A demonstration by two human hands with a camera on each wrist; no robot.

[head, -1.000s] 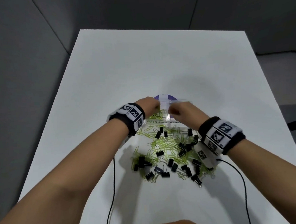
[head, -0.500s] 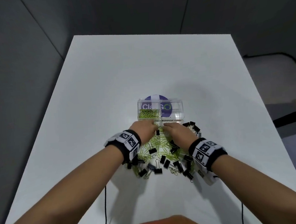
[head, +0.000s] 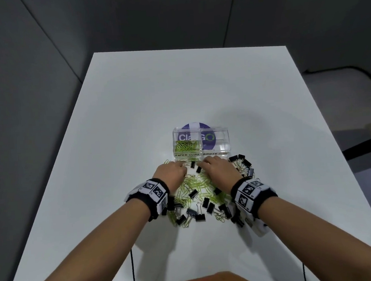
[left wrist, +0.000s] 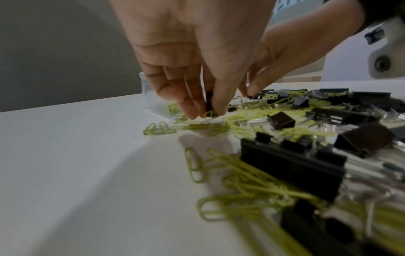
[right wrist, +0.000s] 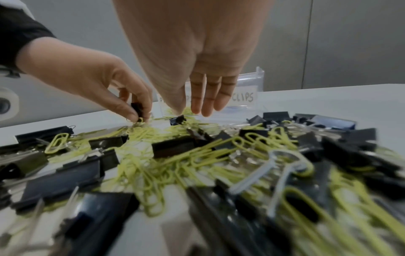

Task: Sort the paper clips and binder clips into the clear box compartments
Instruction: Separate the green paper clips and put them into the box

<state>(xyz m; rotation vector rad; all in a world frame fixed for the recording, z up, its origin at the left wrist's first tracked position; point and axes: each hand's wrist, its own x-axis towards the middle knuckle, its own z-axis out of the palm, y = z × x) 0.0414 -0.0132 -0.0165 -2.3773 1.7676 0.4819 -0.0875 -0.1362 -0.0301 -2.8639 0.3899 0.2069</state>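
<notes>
The box (head: 221,137) is clear, glossy plastic – its walls glint. The paper clips (right wrist: 210,152) look smooth, yellow-green coated; the binder clips (right wrist: 173,147) are black with shiny wire handles – on a matt white table (head: 135,122).

You have soft, even light from above; the white table (head: 135,122) is bright and the grey walls are dim. Faint shadows fall on the table beyond the clear box (head: 201,140) and under your forearms. In both wrist views the near clips are strongly blurred, while the far fingers are sharper. The head view bends straight lines at its edges, and the walls lean outward.
</notes>
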